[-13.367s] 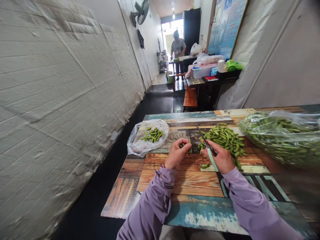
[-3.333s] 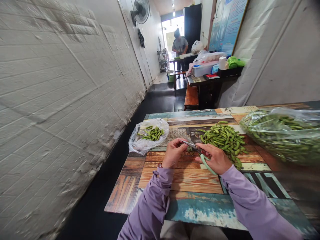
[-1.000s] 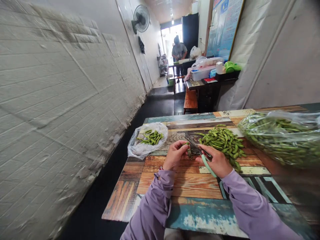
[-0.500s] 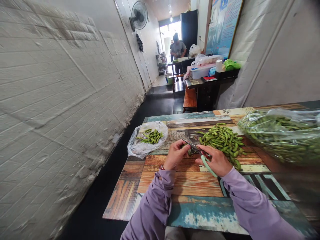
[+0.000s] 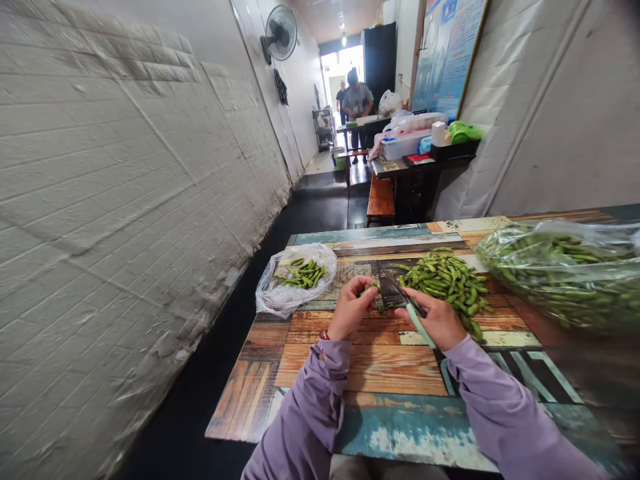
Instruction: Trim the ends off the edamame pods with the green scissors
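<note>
**Trimming pods with scissors**

On the tabletop (image 5: 380, 373), the loose heap (image 5: 447, 280) lies at 1 o'clock from the right hand (image 5: 441, 321), which is closed around green-handled scissors (image 5: 417, 323). The left hand (image 5: 349, 311), at its 9 o'clock, pinches one pod (image 5: 371, 288) beside the blades.

White brick wall (image 5: 125, 167), dark floor (image 5: 310, 207)

left hand (image 5: 350, 311) pinches pod (image 5: 371, 288); right hand (image 5: 441, 321) grips scissors (image 5: 417, 323) beside pod pile (image 5: 447, 280).

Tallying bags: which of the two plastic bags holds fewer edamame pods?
The small bag on the left, nearest the left hand: just a handful of pods, whereas the big bag on the right bulges full.
</note>
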{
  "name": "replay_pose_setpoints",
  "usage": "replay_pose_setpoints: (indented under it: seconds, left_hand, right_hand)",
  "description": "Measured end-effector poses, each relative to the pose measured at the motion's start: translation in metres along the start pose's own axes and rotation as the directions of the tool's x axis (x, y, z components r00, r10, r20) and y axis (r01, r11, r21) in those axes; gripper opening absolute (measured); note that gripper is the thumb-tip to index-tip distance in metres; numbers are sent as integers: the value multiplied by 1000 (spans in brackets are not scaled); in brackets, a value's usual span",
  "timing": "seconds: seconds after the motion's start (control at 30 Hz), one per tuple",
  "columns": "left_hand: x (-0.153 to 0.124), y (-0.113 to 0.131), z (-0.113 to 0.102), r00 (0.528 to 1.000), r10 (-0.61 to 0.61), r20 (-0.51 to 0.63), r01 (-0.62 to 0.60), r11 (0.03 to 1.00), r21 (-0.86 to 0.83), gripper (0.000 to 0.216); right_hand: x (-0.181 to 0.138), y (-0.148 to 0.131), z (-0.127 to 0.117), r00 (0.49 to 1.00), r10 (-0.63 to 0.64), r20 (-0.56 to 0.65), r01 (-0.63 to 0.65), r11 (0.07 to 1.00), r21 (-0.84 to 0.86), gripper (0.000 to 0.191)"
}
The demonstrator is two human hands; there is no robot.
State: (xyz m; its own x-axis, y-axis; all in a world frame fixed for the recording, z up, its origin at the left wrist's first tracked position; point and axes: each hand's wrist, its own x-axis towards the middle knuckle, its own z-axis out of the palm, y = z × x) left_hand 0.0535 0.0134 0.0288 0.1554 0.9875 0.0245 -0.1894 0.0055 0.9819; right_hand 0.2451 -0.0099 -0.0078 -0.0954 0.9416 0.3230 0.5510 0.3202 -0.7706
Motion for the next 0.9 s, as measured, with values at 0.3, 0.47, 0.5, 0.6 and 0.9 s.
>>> replay_pose_setpoints:
  seconds: [0.3,0.47,0.5,0.6,0.9]
  left_hand:
    - [1,3,0,995,-95,-25,82,943,-323,34]
    - [-1,0,4,995,-98,10,95,929,-358,35]
    - [-1,-1,5,995,-101,19,101,927,-360,34]
    - [-3,-3,10,991,-121,61,135,920,-368,31]
    - [-4,-5,11,989,-115,89,141,905,-401,29]
  right_hand:
    - [0,-1,5,991,-106,78,109,994,-27,50]
    - [-1,0,7,986,-129,101,135,989,-55,50]
    - [0,-1,6,986,-131,98,137,989,-58,49]
    - [0,-3,5,988,-137,75,142,988,-66,48]
    - [-1,-5,4,988,-152,18,152,987,-60,46]
